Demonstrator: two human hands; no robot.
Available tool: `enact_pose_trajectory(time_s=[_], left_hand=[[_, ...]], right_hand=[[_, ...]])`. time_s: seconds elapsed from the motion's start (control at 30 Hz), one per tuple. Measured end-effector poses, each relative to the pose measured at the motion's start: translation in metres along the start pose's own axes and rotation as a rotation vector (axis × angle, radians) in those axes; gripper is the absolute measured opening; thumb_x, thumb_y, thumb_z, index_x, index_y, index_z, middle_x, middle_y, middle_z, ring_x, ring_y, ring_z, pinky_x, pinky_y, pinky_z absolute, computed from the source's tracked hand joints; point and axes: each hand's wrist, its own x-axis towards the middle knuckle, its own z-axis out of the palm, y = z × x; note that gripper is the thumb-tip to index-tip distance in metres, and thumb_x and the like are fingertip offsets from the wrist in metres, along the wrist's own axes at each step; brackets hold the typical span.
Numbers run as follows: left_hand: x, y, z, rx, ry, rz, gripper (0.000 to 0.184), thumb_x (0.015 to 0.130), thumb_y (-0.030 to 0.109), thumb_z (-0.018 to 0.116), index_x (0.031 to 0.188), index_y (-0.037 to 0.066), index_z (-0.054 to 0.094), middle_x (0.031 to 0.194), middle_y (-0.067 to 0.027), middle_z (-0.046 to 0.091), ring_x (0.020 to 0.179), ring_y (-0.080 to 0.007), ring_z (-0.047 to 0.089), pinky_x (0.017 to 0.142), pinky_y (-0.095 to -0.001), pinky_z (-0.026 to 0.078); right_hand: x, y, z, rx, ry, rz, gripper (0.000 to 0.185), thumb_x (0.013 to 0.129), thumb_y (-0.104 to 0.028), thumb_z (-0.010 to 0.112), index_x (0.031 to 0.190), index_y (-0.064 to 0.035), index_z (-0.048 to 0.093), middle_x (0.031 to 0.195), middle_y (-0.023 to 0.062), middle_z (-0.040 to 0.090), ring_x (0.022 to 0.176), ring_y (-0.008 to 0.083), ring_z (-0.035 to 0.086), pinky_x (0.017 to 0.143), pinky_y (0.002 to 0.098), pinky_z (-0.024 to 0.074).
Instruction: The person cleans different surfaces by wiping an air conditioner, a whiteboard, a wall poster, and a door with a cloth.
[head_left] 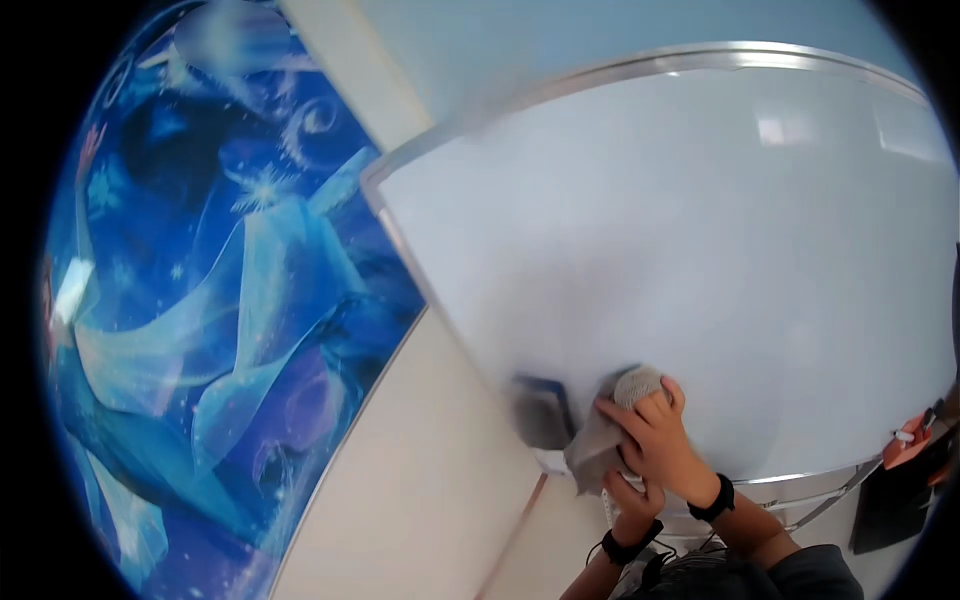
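Observation:
My right hand (pixel 662 440) grips a bunched grey cloth (pixel 596 445) in front of the lower left part of a whiteboard (pixel 720 250). A rounded, textured light-grey part shows at the top of the bundle, under my right fingers; whether it is the same cloth or a separate thing, I cannot tell. Just below, my left hand (pixel 632 497) is closed on the cloth's lower end. Both wrists wear black bands. Left of the cloth is a blurred dark shape with a blue edge (pixel 545 412), close to the board's lower left corner.
A shiny metal frame (pixel 690 62) edges the whiteboard. At its lower right sits an orange-pink holder (pixel 905 442) with markers, near a black object (pixel 890 510). A large blue picture panel (pixel 240 300) covers the left side. Pale wall (pixel 420 450) lies between panel and board.

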Motion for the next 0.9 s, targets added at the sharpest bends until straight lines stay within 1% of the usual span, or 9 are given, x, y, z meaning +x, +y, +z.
enact_pose_trajectory(time_s=[0.1,0.2,0.3,0.4,0.53,0.63,0.7,0.73,0.9], left_hand=[[0.03,0.018,0.02,-0.062,-0.009,0.277,0.056,0.078,0.015,0.051,0.121,-0.012,0.028,0.115,-0.0286,0.04,0.105,-0.0403,0.042,0.091,-0.044,0.033],[0.0,-0.034,0.058,0.148,-0.162,0.301,0.054,0.08,0.015,0.053,0.122,-0.01,0.029,0.12,-0.0277,0.037,0.11,-0.0402,0.04,0.09,-0.0501,0.033],[0.006,-0.002,0.093,0.161,-0.198,0.513,0.049,0.081,0.015,0.054,0.119,-0.009,0.035,0.121,-0.0262,0.039,0.116,-0.0426,0.036,0.091,-0.0574,0.029],[0.047,0.116,0.117,-0.158,-0.3,0.574,0.042,0.077,0.014,0.053,0.113,-0.005,0.045,0.119,-0.0256,0.044,0.117,-0.0479,0.033,0.093,-0.0626,0.019],[0.052,0.206,0.189,-0.082,-0.418,0.804,0.039,0.082,0.021,0.047,0.114,-0.001,0.051,0.133,-0.0253,0.032,0.127,-0.0394,0.025,0.102,-0.0474,0.016],[0.032,0.259,0.234,-0.297,-0.516,0.868,0.044,0.076,0.013,0.049,0.115,-0.008,0.046,0.131,-0.0263,0.032,0.122,-0.0458,0.028,0.097,-0.0563,0.021],[0.005,0.275,0.265,-0.243,-0.569,0.908,0.039,0.08,0.014,0.045,0.115,-0.004,0.048,0.135,-0.0219,0.031,0.127,-0.0353,0.027,0.103,-0.0447,0.017],[-0.005,0.28,0.276,-0.215,-0.591,0.928,0.037,0.083,0.015,0.043,0.115,-0.003,0.048,0.137,-0.0198,0.03,0.129,-0.03,0.026,0.105,-0.039,0.016],[-0.046,0.267,0.285,-0.22,-0.807,0.883,0.044,0.077,0.007,0.045,0.119,-0.005,0.045,0.14,-0.0198,0.024,0.131,-0.0315,0.02,0.106,-0.0422,0.015]], right_hand=[[-0.015,0.007,-0.036,0.104,0.057,0.12,0.053,0.063,-0.005,0.054,0.115,-0.0091,0.051,0.086,0.0064,0.049,0.083,0.0241,0.049,0.092,0.0441,0.0263],[-0.031,0.016,-0.075,0.258,0.286,0.335,0.041,0.065,-0.002,0.056,0.105,-0.006,0.054,0.085,0.009,0.051,0.074,0.0248,0.049,0.084,0.0389,0.0336],[-0.058,0.035,-0.088,0.524,0.795,0.547,0.035,0.065,0.001,0.058,0.1,-0.0033,0.054,0.082,0.0112,0.053,0.068,0.0258,0.049,0.072,0.0336,0.0393],[-0.091,0.073,-0.139,-0.052,0.763,0.581,0.037,0.066,0.003,0.06,0.101,-0.0026,0.051,0.085,0.0126,0.053,0.069,0.0264,0.049,0.062,0.0297,0.0407],[-0.108,0.106,-0.217,-0.581,0.898,0.589,0.041,0.072,0.003,0.054,0.113,-0.0025,0.048,0.1,0.0161,0.049,0.083,0.0272,0.044,0.079,0.0364,0.0348],[-0.157,0.147,-0.249,-0.576,0.877,0.661,0.041,0.081,-0.008,0.044,0.121,-0.0016,0.043,0.117,0.0193,0.045,0.104,0.032,0.04,0.093,0.0415,0.0267],[-0.179,0.16,-0.272,-0.538,0.899,0.776,0.042,0.084,-0.019,0.042,0.122,0.0002,0.042,0.125,0.0214,0.041,0.117,0.0374,0.034,0.099,0.0444,0.0223],[-0.189,0.162,-0.277,-0.569,0.872,0.795,0.043,0.084,-0.021,0.043,0.122,0.0002,0.042,0.125,0.0214,0.041,0.117,0.0377,0.034,0.099,0.0447,0.0226],[-0.257,0.143,-0.249,-0.427,0.725,0.84,0.048,0.08,-0.026,0.05,0.119,0.0017,0.045,0.123,0.0238,0.042,0.117,0.0393,0.035,0.098,0.0448,0.0248]])
